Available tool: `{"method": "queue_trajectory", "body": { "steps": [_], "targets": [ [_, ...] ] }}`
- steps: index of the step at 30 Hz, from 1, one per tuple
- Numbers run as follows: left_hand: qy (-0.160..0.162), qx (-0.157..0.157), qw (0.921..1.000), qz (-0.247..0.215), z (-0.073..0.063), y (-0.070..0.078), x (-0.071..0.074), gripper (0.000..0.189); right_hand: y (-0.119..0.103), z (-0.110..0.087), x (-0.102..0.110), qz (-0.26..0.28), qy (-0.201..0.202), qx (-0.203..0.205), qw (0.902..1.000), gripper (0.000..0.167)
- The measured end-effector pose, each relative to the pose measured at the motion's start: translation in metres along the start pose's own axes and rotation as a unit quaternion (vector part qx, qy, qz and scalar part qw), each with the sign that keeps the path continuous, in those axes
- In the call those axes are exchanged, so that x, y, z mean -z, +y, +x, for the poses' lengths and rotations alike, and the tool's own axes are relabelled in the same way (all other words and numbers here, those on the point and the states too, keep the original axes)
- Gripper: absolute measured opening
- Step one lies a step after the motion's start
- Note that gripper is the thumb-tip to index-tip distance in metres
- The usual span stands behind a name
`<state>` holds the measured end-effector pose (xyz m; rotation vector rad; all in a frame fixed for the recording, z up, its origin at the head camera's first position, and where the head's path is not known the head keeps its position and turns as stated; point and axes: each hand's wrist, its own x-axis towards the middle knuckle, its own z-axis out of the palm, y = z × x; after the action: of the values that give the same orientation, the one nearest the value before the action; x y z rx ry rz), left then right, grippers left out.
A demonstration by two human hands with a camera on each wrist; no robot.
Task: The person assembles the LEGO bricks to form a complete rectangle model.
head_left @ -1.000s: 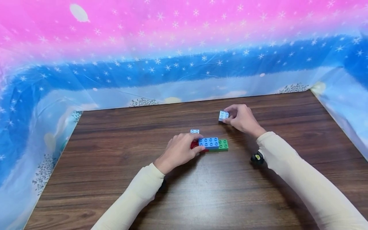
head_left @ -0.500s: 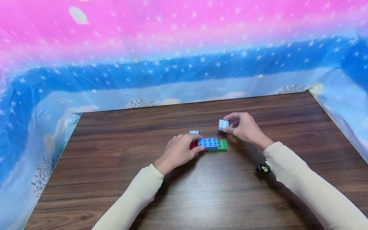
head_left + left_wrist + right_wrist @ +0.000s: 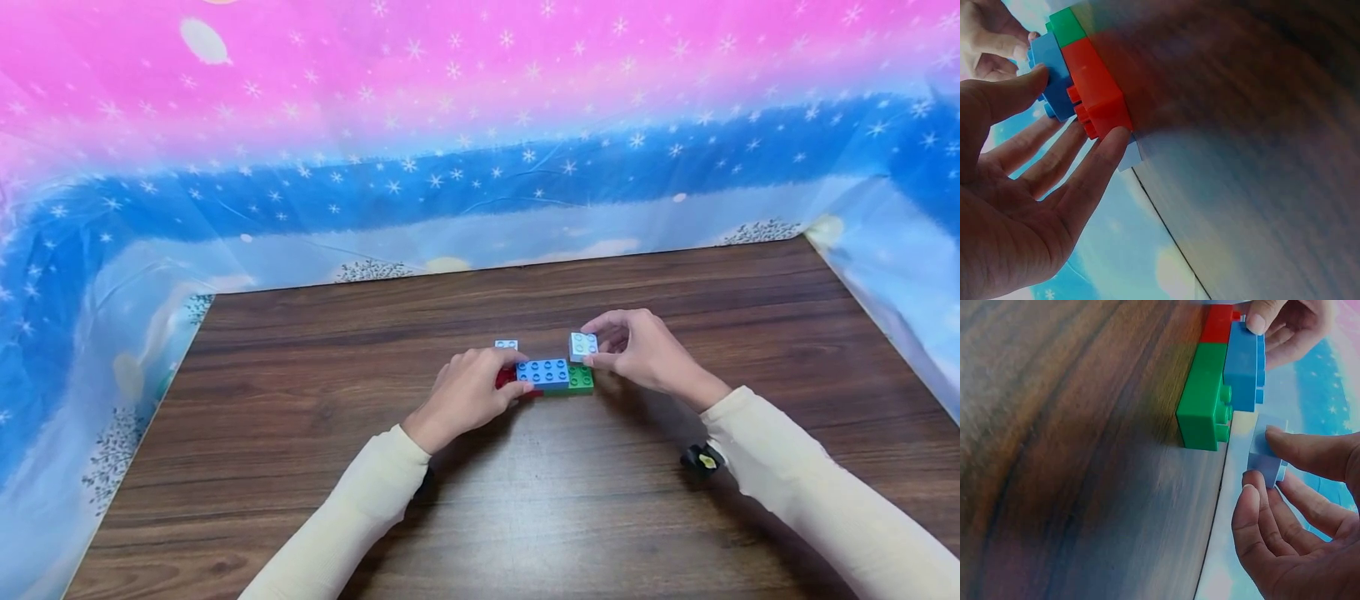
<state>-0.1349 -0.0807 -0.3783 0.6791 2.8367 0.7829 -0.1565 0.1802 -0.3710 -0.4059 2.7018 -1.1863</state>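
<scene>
My left hand [image 3: 467, 396] pinches a long blue toy brick [image 3: 542, 374] between thumb and fingers. That brick sits bridged on top of a red brick [image 3: 1092, 78] and a green brick [image 3: 1200, 394], which stand end to end on the table. In the left wrist view one fingertip touches the red brick's end. My right hand [image 3: 651, 354] pinches a small pale-blue brick [image 3: 1266, 450], studs up, between thumb and fingers. It hovers just above the green brick's exposed studs, beside the blue brick and apart from the green one.
Behind the red brick lies another pale brick [image 3: 506, 344], partly hidden by my left hand. The brown wooden table [image 3: 315, 358] reaches back to a pink and blue snowflake-patterned cloth [image 3: 450, 183].
My right hand has brought the pale-blue brick from farther back on the table toward me, to above the green brick. My left hand stays on the blue brick.
</scene>
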Motion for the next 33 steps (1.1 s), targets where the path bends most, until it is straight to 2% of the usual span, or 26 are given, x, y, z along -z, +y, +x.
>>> {"method": "queue_trajectory", "body": {
  "steps": [12, 24, 33],
  "targets": [
    [-0.006, 0.005, 1.0000, 0.002, 0.001, 0.001, 0.001, 0.037, 0.003, -0.006, -0.005, 0.011, -0.023, 0.030, 0.9992, 0.031],
    [-0.011, 0.015, 0.9998, 0.000, 0.002, 0.001, 0.001, 0.038, 0.005, -0.006, -0.011, 0.013, -0.028, 0.031, 0.9991, 0.030],
    [-0.011, 0.010, 0.9999, 0.002, 0.002, 0.001, 0.001, 0.037, 0.006, -0.006, -0.012, 0.013, -0.032, 0.033, 0.9988, 0.030]
  ]
}}
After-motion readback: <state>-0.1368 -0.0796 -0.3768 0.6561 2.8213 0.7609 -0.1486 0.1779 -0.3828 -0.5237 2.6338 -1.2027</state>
